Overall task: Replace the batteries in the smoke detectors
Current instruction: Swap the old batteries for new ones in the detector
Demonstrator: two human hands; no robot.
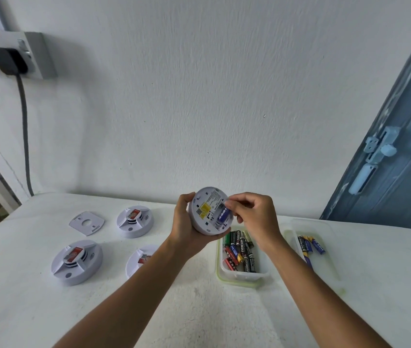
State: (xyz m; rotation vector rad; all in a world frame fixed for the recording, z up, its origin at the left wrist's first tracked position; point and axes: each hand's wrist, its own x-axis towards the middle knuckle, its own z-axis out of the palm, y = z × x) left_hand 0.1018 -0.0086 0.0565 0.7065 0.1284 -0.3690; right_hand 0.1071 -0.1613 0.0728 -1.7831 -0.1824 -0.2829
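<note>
we see a bright, even, cool daylight with no glare. soft shadows fall left of the socket box (37, 55) on the wall (224, 96) and beside the smoke detectors (77, 261) on the table (199, 310). the wide lens bends the door (395, 156) and edges; the far left corner smears into blur.

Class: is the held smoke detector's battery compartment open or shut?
Open: the smoke detector shows a blue battery exposed under the right hand.
</note>
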